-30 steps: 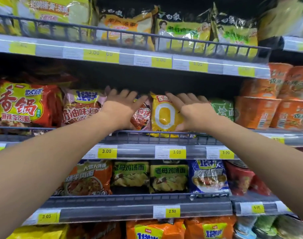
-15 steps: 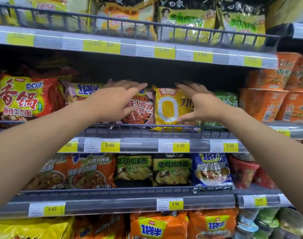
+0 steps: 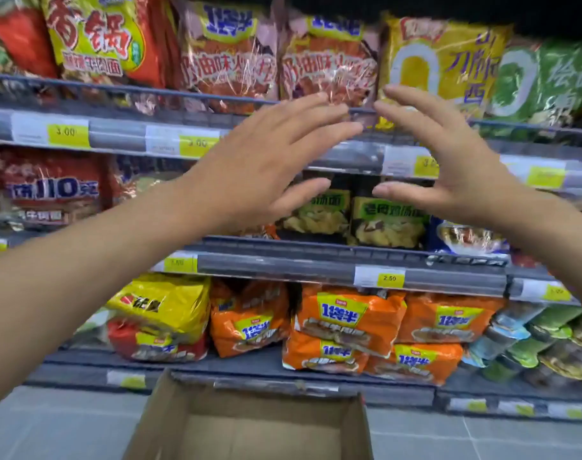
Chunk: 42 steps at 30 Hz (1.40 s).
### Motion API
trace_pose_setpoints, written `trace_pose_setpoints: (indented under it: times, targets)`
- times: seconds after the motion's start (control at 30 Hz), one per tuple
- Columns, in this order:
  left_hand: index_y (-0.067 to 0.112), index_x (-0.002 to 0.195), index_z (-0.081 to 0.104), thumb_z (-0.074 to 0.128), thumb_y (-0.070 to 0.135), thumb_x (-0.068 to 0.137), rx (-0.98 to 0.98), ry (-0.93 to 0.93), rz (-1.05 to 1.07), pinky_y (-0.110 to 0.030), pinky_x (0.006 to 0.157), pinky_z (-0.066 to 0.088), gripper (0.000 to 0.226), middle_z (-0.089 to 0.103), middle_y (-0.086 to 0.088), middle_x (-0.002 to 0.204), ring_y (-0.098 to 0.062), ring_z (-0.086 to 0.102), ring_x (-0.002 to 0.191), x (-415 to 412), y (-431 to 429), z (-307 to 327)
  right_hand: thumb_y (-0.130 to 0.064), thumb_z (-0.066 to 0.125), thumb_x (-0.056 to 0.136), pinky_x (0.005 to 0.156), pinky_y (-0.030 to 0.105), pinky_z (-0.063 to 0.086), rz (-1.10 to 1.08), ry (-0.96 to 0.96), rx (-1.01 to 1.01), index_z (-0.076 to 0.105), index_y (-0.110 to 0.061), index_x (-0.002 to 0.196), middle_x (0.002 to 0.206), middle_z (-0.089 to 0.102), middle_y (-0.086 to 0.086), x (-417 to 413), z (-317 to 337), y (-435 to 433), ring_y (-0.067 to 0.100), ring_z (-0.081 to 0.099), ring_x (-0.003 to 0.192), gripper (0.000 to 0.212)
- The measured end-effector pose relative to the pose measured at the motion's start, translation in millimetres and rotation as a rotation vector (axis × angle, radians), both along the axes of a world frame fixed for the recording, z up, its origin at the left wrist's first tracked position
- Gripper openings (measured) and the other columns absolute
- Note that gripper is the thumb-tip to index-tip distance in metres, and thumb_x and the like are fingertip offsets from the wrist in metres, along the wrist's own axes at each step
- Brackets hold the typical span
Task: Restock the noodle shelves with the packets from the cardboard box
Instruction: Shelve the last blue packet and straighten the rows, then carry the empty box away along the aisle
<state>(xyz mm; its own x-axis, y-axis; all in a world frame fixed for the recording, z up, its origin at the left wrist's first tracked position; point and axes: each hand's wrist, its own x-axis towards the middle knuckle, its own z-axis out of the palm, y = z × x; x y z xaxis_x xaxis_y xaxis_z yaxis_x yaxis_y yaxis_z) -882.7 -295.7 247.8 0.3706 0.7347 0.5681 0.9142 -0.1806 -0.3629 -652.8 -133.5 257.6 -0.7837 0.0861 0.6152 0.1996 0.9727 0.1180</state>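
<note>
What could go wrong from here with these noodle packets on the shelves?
The yellow packet leans out over the shelf rail; with the left hand and right hand open and holding nothing, it might tip forward.
The orange packets lie piled loosely at the front of the low shelf; a knock could drop them toward the cardboard box.

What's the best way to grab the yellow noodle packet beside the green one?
Probably pinch the yellow packet by its top seam, coming from the front and lifting up: it stands upright behind the wire rail, with the pink packet and green packet crowding its sides.
</note>
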Motion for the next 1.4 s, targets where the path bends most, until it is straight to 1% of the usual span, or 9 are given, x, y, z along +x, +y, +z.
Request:
trace_pose_setpoints:
  times: [0.17, 0.33, 0.63, 0.73, 0.87, 0.97, 1.07, 1.2, 1.4]
  targets:
    - [0.022, 0.146, 0.046, 0.048, 0.046, 0.098, -0.171, -0.058, -0.035, -0.048, 0.118, 0.029, 0.054, 0.037, -0.006, 0.157, -0.027, 0.026, 0.15, -13.2, -40.8, -100.8, -0.053, 0.073, 0.083, 0.109, 0.045, 0.042, 0.103, -0.142, -0.104, 0.059, -0.012, 0.136, 0.147, 0.046, 0.013, 11.8, -108.6, -24.6, 0.029, 0.048, 0.133, 0.069]
    - [0.028, 0.13, 0.06, 0.057, 0.043, 0.09, -0.415, -0.159, -0.011, -0.041, 0.114, 0.037, 0.043, 0.049, -0.003, 0.149, -0.024, 0.041, 0.142, -20.1, -87.0, -218.4, -0.064, 0.066, 0.082, 0.087, 0.035, 0.055, 0.095, -0.483, -0.273, 0.055, -0.025, 0.133, 0.133, 0.052, -0.001, 21.1, -225.5, -50.8, 0.019, 0.06, 0.116, 0.065]
    - [0.022, 0.101, 0.068, 0.073, 0.03, 0.071, -0.655, -0.252, 0.41, -0.039, 0.071, 0.055, 0.031, 0.064, -0.004, 0.108, -0.028, 0.063, 0.1, -64.2, -141.2, -358.2, -0.058, 0.051, 0.091, 0.075, 0.038, 0.052, -0.414, -1.261, -0.4, 0.034, -0.031, 0.144, 0.122, 0.065, 0.004, 40.3, -353.9, -80.1, 0.028, 0.065, 0.109, 0.063]
    - [0.016, 0.098, 0.065, 0.077, 0.023, 0.068, -0.666, -0.318, 0.588, -0.038, 0.062, 0.054, 0.033, 0.061, -0.005, 0.1, -0.03, 0.063, 0.089, -83.7, -164.1, -383.7, -0.061, 0.048, 0.089, 0.084, 0.039, 0.053, -0.462, -1.334, -0.455, 0.04, -0.035, 0.143, 0.123, 0.066, 0.003, 51.2, -369.5, -85.5, 0.027, 0.063, 0.112, 0.06]
    - [0.012, 0.112, 0.048, 0.068, 0.029, 0.078, -0.74, -0.579, 0.943, -0.044, 0.072, 0.054, 0.043, 0.053, -0.01, 0.111, -0.034, 0.058, 0.104, -98.0, -180.8, -399.2, -0.057, 0.049, 0.093, 0.093, 0.038, 0.052, -0.473, -1.36, -0.624, 0.048, -0.036, 0.142, 0.122, 0.069, 0.0, 56.4, -382.4, -92.5, 0.021, 0.062, 0.116, 0.053]
    - [0.009, 0.123, 0.04, 0.062, 0.039, 0.085, -0.921, -1.057, 1.224, -0.042, 0.075, 0.056, 0.053, 0.057, -0.014, 0.122, -0.036, 0.062, 0.103, -102.3, -182.9, -400.1, -0.05, 0.049, 0.094, 0.097, 0.039, 0.052, -0.509, -1.365, -0.729, 0.056, -0.032, 0.136, 0.129, 0.067, 0.001, 58.7, -391.5, -95.8, 0.022, 0.061, 0.118, 0.046]
    - [0.011, 0.123, 0.05, 0.062, 0.022, 0.089, -1.171, -1.548, 1.198, -0.045, 0.068, 0.063, 0.037, 0.069, -0.015, 0.105, -0.034, 0.07, 0.091, -97.7, -181.0, -397.0, -0.039, 0.053, 0.091, 0.099, 0.037, 0.051, -0.56, -1.334, -0.838, 0.058, -0.028, 0.136, 0.137, 0.062, 0.002, 57.6, -393.8, -95.4, 0.024, 0.058, 0.123, 0.046]
    - [0.021, 0.119, 0.054, 0.059, 0.007, 0.087, -1.302, -1.491, 1.055, -0.044, 0.062, 0.063, 0.036, 0.073, -0.014, 0.099, -0.036, 0.073, 0.091, -90.3, -171.5, -400.4, -0.015, 0.058, 0.09, 0.102, 0.029, 0.049, -0.621, -1.282, -0.93, 0.057, -0.022, 0.14, 0.143, 0.057, 0.001, 63.2, -391.6, -87.3, 0.021, 0.054, 0.129, 0.05]
    - [0.018, 0.114, 0.058, 0.05, 0.002, 0.086, -1.362, -1.568, 0.887, -0.035, 0.057, 0.059, 0.034, 0.073, -0.015, 0.093, -0.03, 0.07, 0.073, -73.2, -149.1, -400.5, -0.013, 0.061, 0.092, 0.105, 0.029, 0.047, -0.713, -1.256, -0.997, 0.066, -0.029, 0.123, 0.137, 0.059, -0.004, 93.6, -365.6, -65.2, 0.016, 0.055, 0.125, 0.035]
